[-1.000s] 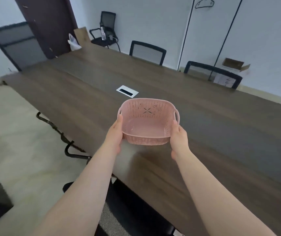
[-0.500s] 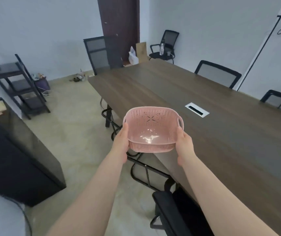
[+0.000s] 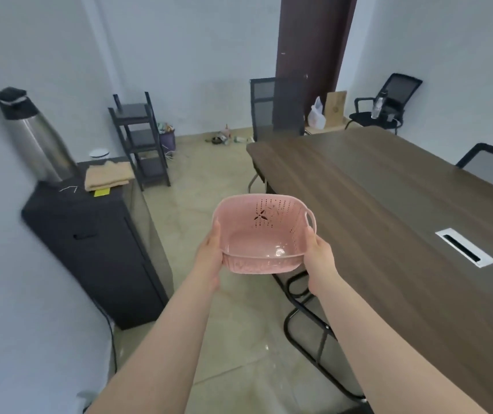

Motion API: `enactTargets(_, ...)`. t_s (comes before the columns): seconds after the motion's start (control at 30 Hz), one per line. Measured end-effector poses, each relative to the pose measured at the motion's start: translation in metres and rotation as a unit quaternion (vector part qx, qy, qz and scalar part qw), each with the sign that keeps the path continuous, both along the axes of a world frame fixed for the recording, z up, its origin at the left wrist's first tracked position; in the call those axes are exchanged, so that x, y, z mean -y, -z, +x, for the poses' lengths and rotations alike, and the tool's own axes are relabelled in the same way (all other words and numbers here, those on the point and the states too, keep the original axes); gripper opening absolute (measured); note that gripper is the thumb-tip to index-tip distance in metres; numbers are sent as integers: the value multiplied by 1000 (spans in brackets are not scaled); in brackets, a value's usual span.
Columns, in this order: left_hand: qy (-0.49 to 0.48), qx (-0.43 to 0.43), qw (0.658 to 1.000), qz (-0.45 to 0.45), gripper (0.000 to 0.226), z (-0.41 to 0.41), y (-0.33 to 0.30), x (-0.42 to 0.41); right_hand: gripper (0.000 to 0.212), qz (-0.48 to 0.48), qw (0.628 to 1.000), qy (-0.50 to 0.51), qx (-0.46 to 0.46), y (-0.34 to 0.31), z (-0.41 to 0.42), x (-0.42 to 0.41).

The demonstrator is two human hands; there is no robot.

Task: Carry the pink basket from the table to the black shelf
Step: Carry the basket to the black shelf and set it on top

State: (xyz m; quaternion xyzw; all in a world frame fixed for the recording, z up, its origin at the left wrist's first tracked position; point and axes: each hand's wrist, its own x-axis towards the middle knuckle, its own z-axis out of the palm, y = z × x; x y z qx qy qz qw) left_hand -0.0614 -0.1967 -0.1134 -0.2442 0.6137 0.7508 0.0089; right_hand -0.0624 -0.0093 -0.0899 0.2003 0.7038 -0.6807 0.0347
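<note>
The pink basket is empty, perforated, and held in the air over the floor, left of the table. My left hand grips its left side and my right hand grips its right side. The long dark wooden table stretches along the right. The black shelf, with three tiers, stands against the far wall, ahead and to the left.
A black cabinet on the left carries a steel flask, folded cloth and a yellow note. Chair legs stick out under the table edge. A mesh chair stands at the table's far end. Small litter lies near the far wall.
The view has swung left, away from the table toward the cabinet and shelf. The basket, held in both hands, has left the tabletop area and now hangs over the floor.
</note>
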Motion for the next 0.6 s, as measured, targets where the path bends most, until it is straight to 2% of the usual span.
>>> enactTargets(0.2,-27,-8,1000,-7,74,-25,-1,39,49,5,999,-36,28,-5,-43,39)
enactTargets(0.3,-47,-1,999,-5,79,-49,1,56,55,1,999,-47,18,-5,-68,58)
enactTargets(0.43,-59,-8,998,3,66,-92,6,73,58,1,998,-61,7,3,-121,77)
enactTargets(0.53,-64,-6,998,4,70,-128,8,83,50,2,997,-78,7,5,-162,88)
enactTargets(0.6,-72,-2,997,1,75,-157,6,91,55,5,997,-82,2,4,-194,96)
